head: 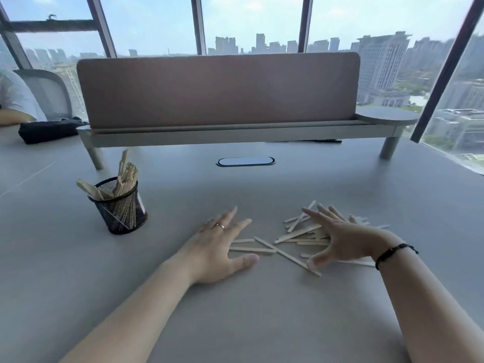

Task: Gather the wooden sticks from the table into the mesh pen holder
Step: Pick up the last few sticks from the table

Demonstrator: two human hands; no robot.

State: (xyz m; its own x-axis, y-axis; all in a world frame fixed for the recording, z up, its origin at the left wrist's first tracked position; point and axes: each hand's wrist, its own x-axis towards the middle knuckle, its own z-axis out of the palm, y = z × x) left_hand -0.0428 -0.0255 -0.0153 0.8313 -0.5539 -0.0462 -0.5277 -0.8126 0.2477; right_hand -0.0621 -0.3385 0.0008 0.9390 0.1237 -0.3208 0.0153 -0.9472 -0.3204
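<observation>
Wooden sticks [301, 233] lie loose on the grey table [262, 310], heaped mostly under and just beyond the fingers of the right hand [348, 242], with a few strays running from that heap to the fingertips of the left hand [217, 247]; both hands are spread flat, fingers straight and splayed, gripping nothing; the left rests on the ends of two or three sticks, the right covers the thick of the pile, thumb touching a long stick at its near end. The hands seem placed this way to rake the scatter inward from two sides, so that the sticks can be bunched before any lift; that is a judgement from the posture, not something shown.

The sticks point every way; those by the left fingertips lie with their long axis roughly left to right; one longer stick [286, 256] runs diagonally between the two thumbs, from the far left to the near right; those beyond the right fingertips fan outward and away.

The mesh pen holder [121, 208] stands upright well to the left of the left hand's fingers, apart from both hands; it already holds a bundle of sticks standing on end, leaning against the rim, some tipped left and some right; so part of the job looks done, the pile on the table remaining.
</observation>
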